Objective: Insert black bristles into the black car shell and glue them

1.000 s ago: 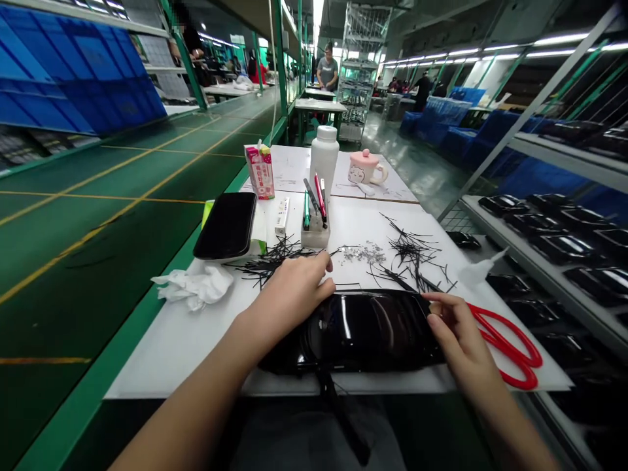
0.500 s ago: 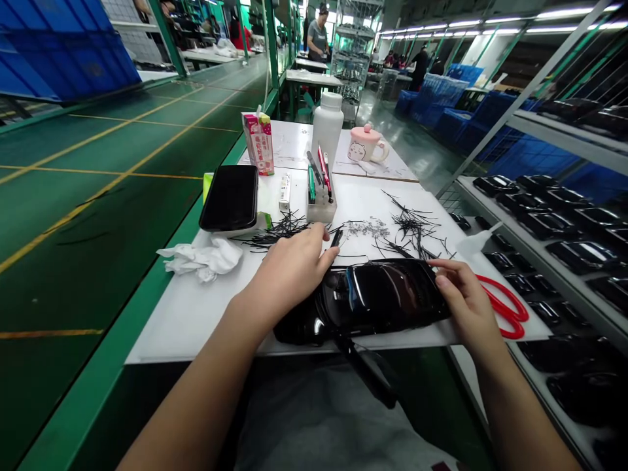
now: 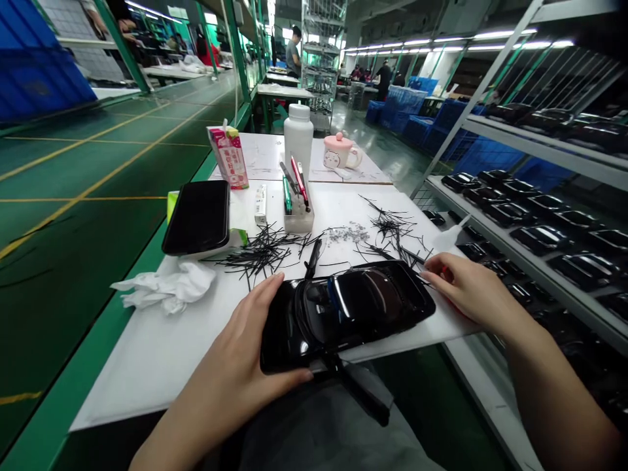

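Note:
A glossy black model car (image 3: 373, 294) lies at the table's near edge, both doors swung out. The near door (image 3: 363, 389) hangs over the edge toward my lap; the far door (image 3: 313, 258) points toward the pen holder. My left hand (image 3: 245, 347) is wrapped round the car's front end, thumb on the near side and fingers on the far side. Just off the car's rear corner, my right hand (image 3: 458, 284) has thumb and forefinger drawn together. What they pinch, if anything, I cannot make out; a bit of red shows between the fingers.
Thin black strips (image 3: 265, 248) and small clear bits (image 3: 348, 232) lie beyond the car. Farther back stand a pen holder (image 3: 298, 219), white bottle (image 3: 297, 140), pink mug (image 3: 339, 154), drink carton (image 3: 229, 160) and phone (image 3: 199, 216). Crumpled tissue (image 3: 169, 288) lies left; a rack (image 3: 530, 203) of car bodies stands right.
My left hand has moved from the car's far door to its front end and taken hold. My right hand has come off the car's rear, to the right. The view has shifted.

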Demonstrator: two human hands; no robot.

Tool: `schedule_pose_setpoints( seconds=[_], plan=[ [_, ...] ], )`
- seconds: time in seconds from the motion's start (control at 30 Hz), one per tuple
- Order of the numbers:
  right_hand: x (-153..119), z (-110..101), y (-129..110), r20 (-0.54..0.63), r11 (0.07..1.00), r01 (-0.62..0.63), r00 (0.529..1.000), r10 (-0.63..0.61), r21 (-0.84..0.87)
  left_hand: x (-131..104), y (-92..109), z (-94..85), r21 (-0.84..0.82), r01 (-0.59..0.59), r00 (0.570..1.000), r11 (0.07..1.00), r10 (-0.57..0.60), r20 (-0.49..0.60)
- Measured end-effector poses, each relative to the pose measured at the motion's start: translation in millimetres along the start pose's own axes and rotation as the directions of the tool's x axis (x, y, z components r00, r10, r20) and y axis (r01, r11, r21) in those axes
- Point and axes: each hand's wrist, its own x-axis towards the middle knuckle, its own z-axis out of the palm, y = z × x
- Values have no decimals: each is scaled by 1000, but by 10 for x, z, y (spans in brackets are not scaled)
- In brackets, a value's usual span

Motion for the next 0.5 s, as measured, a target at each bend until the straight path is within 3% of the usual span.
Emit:
schedule_pose_setpoints(
  seconds=[0.1,0.2,0.33,0.4,0.5],
  plan=[
    [40,73,-44,105,998,62,993,-60,-17,16,-6,10,-4,-15,999,1000,15,-40],
    [101,84,-91,126,991,128,984,-123,-29,9,4,22,-30,-59,992,998,55,-116],
    [147,-202,-99,86,986,156,985,-151,-57,18,149,19,-51,-105,967,993,90,-239],
    [77,-403,-158,-7,992,123,992,-123,-34,39,267,7,-61,-102,951,993,80,-298],
    [-192,-575,-395,-234,963,178,964,-128,205,84,441,-8,-63,-128,920,990,95,-380]
  ],
)
